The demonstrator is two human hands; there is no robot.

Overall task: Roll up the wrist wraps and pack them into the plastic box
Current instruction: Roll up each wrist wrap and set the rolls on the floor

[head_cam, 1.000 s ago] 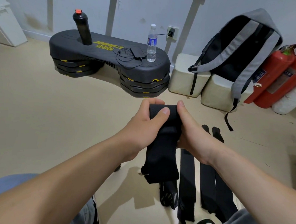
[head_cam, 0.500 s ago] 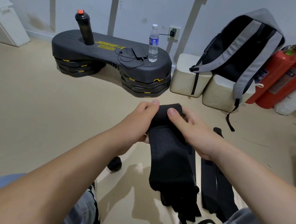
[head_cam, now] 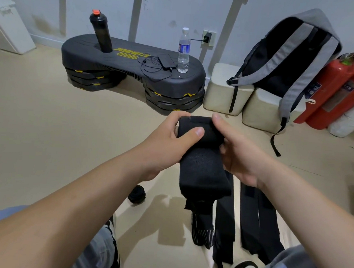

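Note:
A black wrist wrap (head_cam: pixel 203 166) is held up in front of me, its top end partly rolled and its tail hanging down. My left hand (head_cam: pixel 171 139) grips the rolled end, thumb across its front. My right hand (head_cam: pixel 237 150) holds the same roll from the right side, its fingers behind the cloth. Several more black wraps (head_cam: pixel 251 219) lie flat on the floor below. A finished black roll (head_cam: pixel 136 194) sits on the floor under my left wrist. No plastic box is in view.
A black step bench (head_cam: pixel 124 68) stands ahead with a black shaker bottle (head_cam: pixel 101 34), a water bottle (head_cam: pixel 184 50) and a cabled device. A grey backpack (head_cam: pixel 290 58) leans on white blocks (head_cam: pixel 226 91); red extinguishers (head_cam: pixel 330 89) stand at right. My knees frame the bottom.
The hanging tail has become shorter as more of the wrap was wound onto the roll. My left thumb has come back across the roll's front.

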